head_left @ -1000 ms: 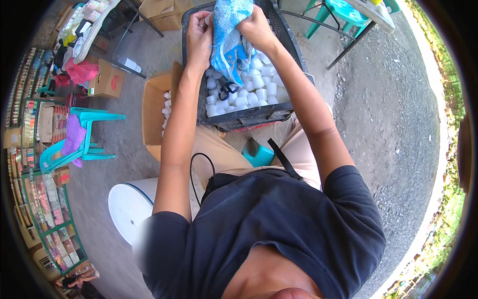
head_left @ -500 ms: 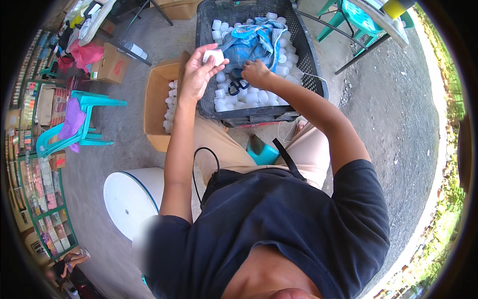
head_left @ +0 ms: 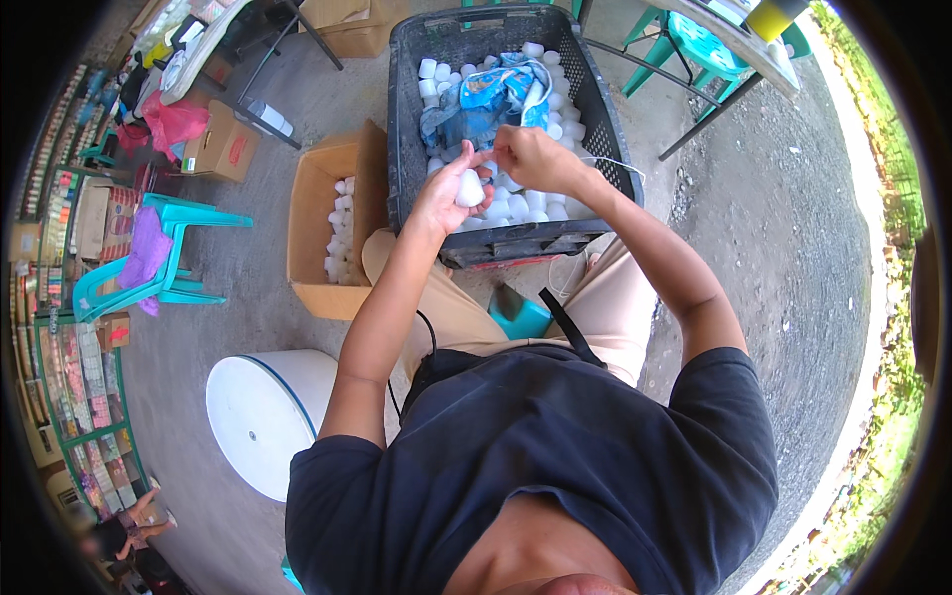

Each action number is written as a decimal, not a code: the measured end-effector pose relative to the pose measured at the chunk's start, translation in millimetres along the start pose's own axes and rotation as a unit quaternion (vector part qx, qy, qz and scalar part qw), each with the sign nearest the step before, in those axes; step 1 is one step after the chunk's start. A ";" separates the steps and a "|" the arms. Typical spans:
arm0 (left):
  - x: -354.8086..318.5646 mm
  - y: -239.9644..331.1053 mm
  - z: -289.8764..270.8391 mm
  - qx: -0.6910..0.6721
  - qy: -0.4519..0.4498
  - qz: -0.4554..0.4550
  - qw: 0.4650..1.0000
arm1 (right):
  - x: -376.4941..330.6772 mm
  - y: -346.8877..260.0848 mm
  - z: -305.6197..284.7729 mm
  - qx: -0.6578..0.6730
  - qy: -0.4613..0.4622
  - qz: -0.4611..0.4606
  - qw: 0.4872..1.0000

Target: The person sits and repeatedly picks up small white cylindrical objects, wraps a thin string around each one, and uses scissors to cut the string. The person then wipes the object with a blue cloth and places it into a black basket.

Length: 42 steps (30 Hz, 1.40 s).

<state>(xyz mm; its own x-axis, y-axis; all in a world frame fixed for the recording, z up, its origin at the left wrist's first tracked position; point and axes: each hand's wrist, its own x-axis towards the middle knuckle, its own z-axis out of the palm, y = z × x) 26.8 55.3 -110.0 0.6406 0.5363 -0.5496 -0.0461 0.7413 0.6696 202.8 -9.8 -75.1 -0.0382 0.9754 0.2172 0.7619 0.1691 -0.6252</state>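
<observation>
In my left hand (head_left: 443, 201) rests a small white cylindrical piece (head_left: 469, 188), its rounded face turned up between palm and fingers. My right hand (head_left: 535, 159) is closed, its fingertips meeting the left fingertips. Whatever it pinches, if anything, is hidden. Both hands are over a black plastic crate (head_left: 405, 109) holding many similar white pieces (head_left: 535, 203). A crumpled blue patterned cloth (head_left: 493, 94) lies on them, just beyond my hands. A dark-handled tool seen in the crate earlier is mostly covered by my hands.
Left of the crate stands an open cardboard box (head_left: 309, 208) with more white pieces inside. A white round tub (head_left: 253, 426) is beside my left arm. Farther left is a teal plastic chair (head_left: 183, 223) with a purple cloth. Tables (head_left: 729, 50) stand at the upper left and right.
My left hand has moved right and toward me with the white piece, which has turned. My right hand has lifted from beside the cloth to meet the left fingertips.
</observation>
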 end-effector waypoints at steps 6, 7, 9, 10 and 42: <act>4.8 7.4 22.4 0.145 0.061 0.082 0.984 | -5.5 61.4 2.4 -0.055 0.167 -0.028 0.984; 4.8 7.5 19.5 0.147 0.057 0.075 0.985 | -11.7 65.9 4.6 -0.150 0.077 0.032 0.985; 5.3 6.3 11.9 0.151 0.046 0.062 0.985 | -22.8 73.7 9.8 -0.331 -0.106 0.146 0.926; 3.7 8.0 8.6 0.149 -0.013 0.022 0.988 | -25.2 73.9 9.5 -0.316 -0.106 0.150 0.931; -21.1 38.1 10.9 -0.193 -0.132 0.098 0.968 | -14.3 -35.6 -43.4 0.295 0.205 0.019 0.933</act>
<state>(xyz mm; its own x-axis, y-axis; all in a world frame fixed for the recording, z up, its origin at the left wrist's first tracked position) 20.0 67.8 -67.4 0.7616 0.5974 -0.2511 -0.4356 0.7589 0.4842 204.2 -35.9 -23.4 0.3235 0.8669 0.3793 0.2640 0.3022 -0.9160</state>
